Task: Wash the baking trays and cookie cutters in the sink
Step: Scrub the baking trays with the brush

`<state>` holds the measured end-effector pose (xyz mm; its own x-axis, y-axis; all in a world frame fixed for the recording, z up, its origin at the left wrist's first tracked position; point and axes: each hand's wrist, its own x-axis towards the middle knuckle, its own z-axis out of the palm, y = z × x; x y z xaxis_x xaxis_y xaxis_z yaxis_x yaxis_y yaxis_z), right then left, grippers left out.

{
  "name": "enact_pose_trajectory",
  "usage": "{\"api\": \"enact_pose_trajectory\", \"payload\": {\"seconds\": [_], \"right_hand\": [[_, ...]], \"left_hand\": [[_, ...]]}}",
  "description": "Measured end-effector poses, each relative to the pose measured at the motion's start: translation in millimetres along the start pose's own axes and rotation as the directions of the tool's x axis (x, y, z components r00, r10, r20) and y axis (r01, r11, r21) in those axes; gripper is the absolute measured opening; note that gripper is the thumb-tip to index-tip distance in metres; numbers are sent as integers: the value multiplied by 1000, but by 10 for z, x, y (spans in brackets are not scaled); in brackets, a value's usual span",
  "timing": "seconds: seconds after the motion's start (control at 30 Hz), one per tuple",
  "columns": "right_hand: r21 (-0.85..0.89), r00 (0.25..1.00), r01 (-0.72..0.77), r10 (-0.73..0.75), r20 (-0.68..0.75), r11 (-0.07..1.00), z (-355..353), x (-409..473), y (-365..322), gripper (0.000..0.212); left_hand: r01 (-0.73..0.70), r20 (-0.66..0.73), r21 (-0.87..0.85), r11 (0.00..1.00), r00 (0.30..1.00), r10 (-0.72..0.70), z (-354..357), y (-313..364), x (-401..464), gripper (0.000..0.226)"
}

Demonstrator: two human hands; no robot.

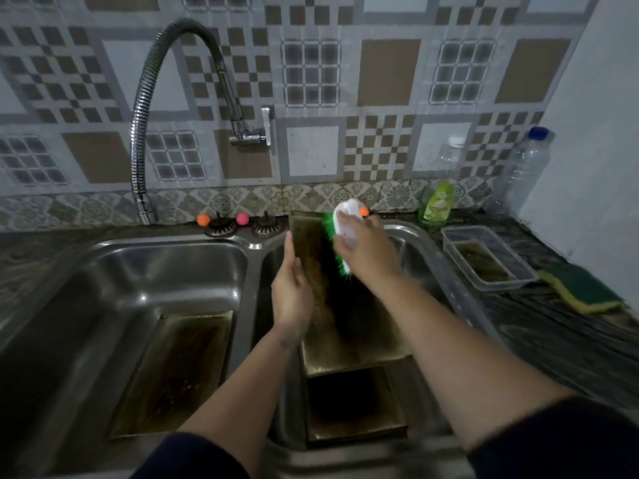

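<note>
A dark, greasy baking tray (pixel 359 344) stands tilted in the right basin, its top edge leaning toward the back. My left hand (pixel 292 292) steadies its left edge with straight fingers. My right hand (pixel 366 252) grips a white scrub brush with green bristles (pixel 340 236) and presses the bristles on the tray's upper part. A second tray (pixel 352 406) lies flat under the tilted one. A third tray (pixel 176 371) lies in the left basin (pixel 166 267).
A flexible steel faucet (pixel 145 108) arches over the left basin. Green dish soap bottle (pixel 436 202) and clear plastic bottles (pixel 525 167) stand at the back right. A clear plastic container (pixel 491 257) and a green-yellow sponge (pixel 581 288) sit on the right counter.
</note>
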<state>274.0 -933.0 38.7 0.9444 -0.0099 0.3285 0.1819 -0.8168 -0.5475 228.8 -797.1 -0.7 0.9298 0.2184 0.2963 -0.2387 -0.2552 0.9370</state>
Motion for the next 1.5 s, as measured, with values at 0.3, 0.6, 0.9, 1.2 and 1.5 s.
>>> {"api": "enact_pose_trajectory", "payload": {"seconds": [0.3,0.6,0.9,1.2,1.5], "right_hand": [[-22,991,97,-94,93,995,-68,-829,416,53],[-168,990,3,21,137,986,-461,-192,677,50],[417,959,-187,74,272,889,-522,-368,587,54],[661,927,-373,227,299,652,-845,-100,92,86],[732,947,-305,110,303,609,-876,-121,143,39]], "left_hand": [[31,-149,47,998,989,-23,4,91,136,52],[6,-174,110,994,985,13,406,306,-80,51],[-70,-153,441,895,977,151,302,408,-207,54],[-299,184,794,529,948,259,524,703,-561,56],[-171,72,634,754,984,162,-125,314,-398,48]]}}
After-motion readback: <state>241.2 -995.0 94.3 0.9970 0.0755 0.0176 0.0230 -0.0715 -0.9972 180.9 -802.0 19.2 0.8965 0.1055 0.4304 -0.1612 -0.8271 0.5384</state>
